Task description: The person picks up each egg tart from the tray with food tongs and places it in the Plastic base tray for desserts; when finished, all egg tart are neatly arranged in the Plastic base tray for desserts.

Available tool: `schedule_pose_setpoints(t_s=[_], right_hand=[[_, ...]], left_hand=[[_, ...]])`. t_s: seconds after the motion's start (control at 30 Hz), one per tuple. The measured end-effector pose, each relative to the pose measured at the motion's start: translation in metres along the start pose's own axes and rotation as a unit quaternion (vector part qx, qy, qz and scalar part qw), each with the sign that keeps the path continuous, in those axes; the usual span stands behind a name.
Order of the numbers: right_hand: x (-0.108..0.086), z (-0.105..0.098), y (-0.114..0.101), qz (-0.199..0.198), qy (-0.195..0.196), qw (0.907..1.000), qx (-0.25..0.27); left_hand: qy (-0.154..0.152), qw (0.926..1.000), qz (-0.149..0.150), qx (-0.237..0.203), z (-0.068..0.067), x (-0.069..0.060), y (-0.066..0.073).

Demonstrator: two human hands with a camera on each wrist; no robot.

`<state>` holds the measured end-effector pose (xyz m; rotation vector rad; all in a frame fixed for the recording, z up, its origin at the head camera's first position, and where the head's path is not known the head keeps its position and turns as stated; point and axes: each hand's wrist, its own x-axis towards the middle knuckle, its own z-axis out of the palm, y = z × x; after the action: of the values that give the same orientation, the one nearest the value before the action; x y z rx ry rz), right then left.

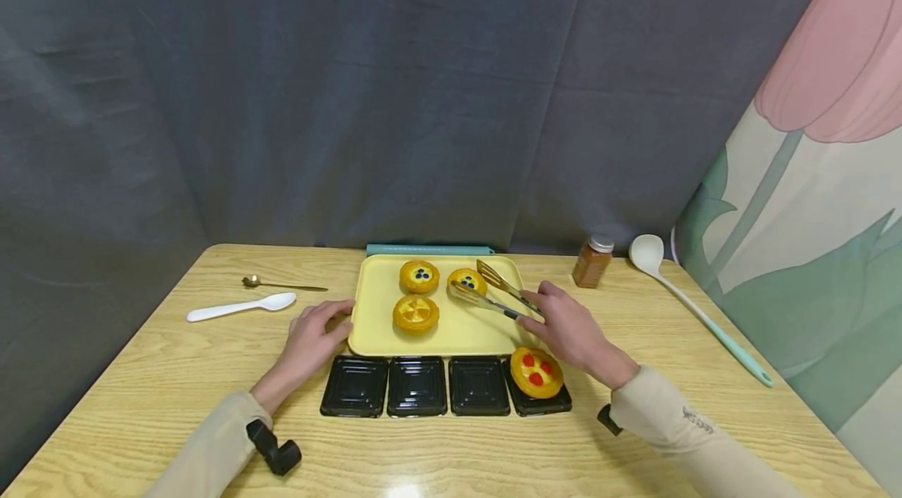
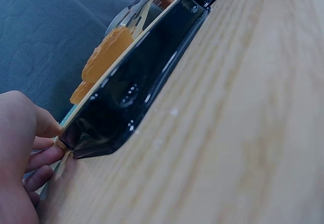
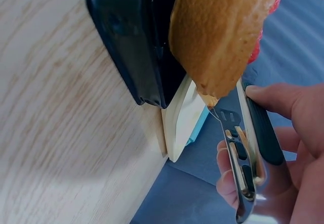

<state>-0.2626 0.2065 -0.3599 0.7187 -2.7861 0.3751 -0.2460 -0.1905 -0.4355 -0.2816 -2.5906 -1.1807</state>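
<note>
My left hand grips the left edge of a yellow tray – likely to steady it. Well apart, my right hand grips metal tongs, arms spread as if to span one berry tart; contact unclear. The tray carries three tarts – two berry, one orange-topped. Nearer me, four black boxes line up; the rightmost holds one red-topped tart.

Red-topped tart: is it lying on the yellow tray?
No, the red-topped tart sits on the rightmost black container, in front of the yellow tray.
</note>
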Motion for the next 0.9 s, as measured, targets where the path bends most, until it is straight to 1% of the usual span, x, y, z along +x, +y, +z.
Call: schedule_pose_setpoints(t_s=[0.27,0.67,0.9], right_hand=[[-0.002,-0.002,0.0,-0.009,0.015,0.9998,0.008],[-0.012,-0.01,-0.004,-0.02,0.04,0.999,0.008],[-0.024,-0.02,-0.009,-0.017,0.036,0.9991,0.013]], left_hand=[[-0.001,1.0,-0.004,0.002,0.0,0.0,0.001],[-0.003,1.0,-0.008,-0.003,0.0,-0.001,0.001],[-0.002,1.0,-0.006,-0.002,0.0,-0.001,0.002]])
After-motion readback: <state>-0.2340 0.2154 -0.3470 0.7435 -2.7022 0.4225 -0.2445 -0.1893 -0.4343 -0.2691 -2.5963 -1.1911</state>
